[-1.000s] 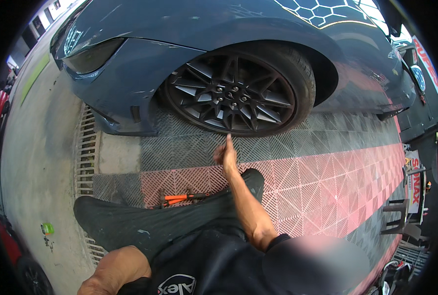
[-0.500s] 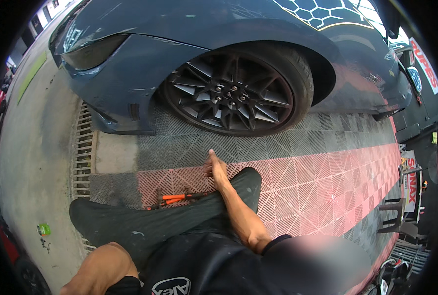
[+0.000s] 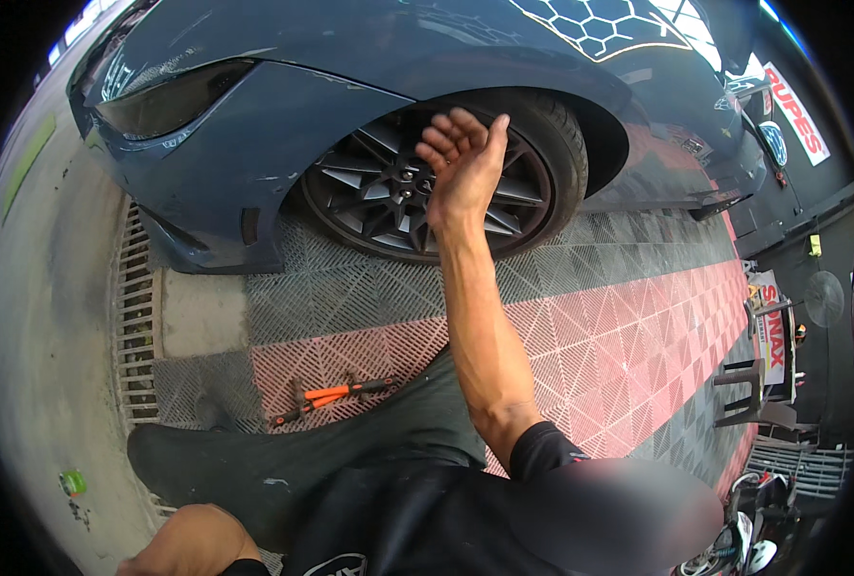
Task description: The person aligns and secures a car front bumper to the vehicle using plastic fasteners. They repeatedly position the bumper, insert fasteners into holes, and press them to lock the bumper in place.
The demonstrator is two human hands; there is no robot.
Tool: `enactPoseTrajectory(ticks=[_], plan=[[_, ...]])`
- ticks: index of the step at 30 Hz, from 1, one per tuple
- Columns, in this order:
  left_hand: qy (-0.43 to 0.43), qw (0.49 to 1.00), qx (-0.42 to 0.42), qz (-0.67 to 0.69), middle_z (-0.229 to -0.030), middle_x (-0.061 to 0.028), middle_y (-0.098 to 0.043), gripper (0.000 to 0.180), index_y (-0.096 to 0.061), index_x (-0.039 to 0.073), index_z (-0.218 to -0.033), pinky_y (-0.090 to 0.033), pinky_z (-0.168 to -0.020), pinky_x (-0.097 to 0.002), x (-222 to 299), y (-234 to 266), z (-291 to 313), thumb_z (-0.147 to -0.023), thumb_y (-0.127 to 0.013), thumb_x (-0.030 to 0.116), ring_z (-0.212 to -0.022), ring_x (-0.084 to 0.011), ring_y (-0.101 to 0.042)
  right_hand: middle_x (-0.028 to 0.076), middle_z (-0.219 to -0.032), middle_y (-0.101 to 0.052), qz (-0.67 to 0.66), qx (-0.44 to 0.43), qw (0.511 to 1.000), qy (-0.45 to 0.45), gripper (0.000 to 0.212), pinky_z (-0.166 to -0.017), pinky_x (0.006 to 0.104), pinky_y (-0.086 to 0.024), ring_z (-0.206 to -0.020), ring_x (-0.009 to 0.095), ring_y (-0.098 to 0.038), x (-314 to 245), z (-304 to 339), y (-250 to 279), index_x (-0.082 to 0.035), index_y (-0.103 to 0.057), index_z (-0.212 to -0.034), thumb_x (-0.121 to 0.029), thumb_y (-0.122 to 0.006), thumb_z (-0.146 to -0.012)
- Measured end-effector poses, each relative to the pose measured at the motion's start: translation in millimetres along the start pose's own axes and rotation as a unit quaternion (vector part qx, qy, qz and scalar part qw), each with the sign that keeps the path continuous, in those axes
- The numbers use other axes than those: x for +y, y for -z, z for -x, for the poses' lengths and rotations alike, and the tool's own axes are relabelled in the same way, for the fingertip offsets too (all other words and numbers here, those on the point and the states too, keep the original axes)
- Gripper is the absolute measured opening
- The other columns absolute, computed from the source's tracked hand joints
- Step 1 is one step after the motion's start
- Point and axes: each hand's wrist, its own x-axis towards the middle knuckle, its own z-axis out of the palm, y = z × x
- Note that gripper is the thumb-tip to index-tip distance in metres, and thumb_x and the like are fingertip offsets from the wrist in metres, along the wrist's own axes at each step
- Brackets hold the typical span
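Note:
My right hand (image 3: pixel 463 168) is raised in front of the car's front wheel (image 3: pixel 398 216). Its palm faces me, the fingers are a little curled and apart, and nothing is in it. From this view I cannot tell whether it touches the dark multi-spoke rim behind it. The grey-blue car (image 3: pixel 350 58) fills the far side, with scuffs along its bumper and fender edge. My left arm (image 3: pixel 197 542) bends at the lower left edge, and its hand lies outside the picture. Beside my bent leg, orange-and-black hand tools (image 3: pixel 329 394), at least one hammer-like, lie crossed on the floor.
Grey and red ribbed floor tiles (image 3: pixel 581 326) spread under and before the car. A metal drain grate (image 3: pixel 137 317) runs along the left. A small green item (image 3: pixel 72 482) lies on the concrete. Right of the tiles stand a dark plastic chair (image 3: pixel 748 394) and a fan (image 3: pixel 823 298).
My right hand has risen from low above the tiles to in front of the wheel, its arm stretching out. The view has shifted slightly, and the tools on the floor show more fully.

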Motion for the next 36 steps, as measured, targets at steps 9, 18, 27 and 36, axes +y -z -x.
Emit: enactPoseTrajectory(ticks=[9,18,27,36], plan=[[0.381,0.845,0.122,-0.355,-0.072,0.0003,-0.057,0.016,-0.071,0.001,-0.094,-0.038,-0.056,-0.0234,-138,84,86,-0.093,-0.072,0.017,-0.065,-0.0071,-0.052,0.012,-0.123,-0.060,-0.104,-0.048,0.993,0.042,0.048,-0.093,0.0405,-0.051,-0.107,0.023,-0.060,13,-1,-48,-0.002,-0.055,-0.128,-0.046,-0.056,-0.108],[0.383,0.848,-0.144,-0.337,-0.083,-0.0150,-0.074,0.019,-0.074,0.002,-0.096,-0.056,-0.065,-0.0389,-192,77,126,-0.086,-0.081,0.016,-0.072,-0.0300,-0.073,0.004,-0.125,-0.064,-0.211,-0.049,0.974,0.061,0.037,-0.114,0.0432,-0.046,-0.122,0.020,-0.061,64,9,-63,-0.009,-0.063,-0.125,-0.041,-0.062,-0.105],[0.168,0.929,-0.063,-0.325,-0.080,-0.0121,-0.073,0.016,-0.073,0.000,-0.099,-0.057,-0.066,-0.0375,-233,237,136,-0.086,-0.073,0.009,-0.073,-0.0286,-0.072,0.003,-0.129,-0.067,-0.080,0.120,0.978,0.154,0.038,-0.108,0.0341,-0.050,-0.119,0.015,-0.062,93,49,-104,-0.007,-0.057,-0.142,-0.020,-0.061,-0.107],[-0.038,0.847,0.030,-0.529,-0.138,-0.0157,-0.065,0.052,-0.064,-0.005,-0.134,-0.036,-0.119,-0.0483,-256,420,-75,-0.109,-0.037,0.032,-0.130,-0.0346,-0.059,-0.001,-0.113,-0.068,0.033,0.215,0.971,0.103,0.042,-0.086,0.0346,-0.053,-0.099,0.013,-0.065,100,55,-131,-0.012,-0.060,-0.141,-0.037,-0.061,-0.107]])
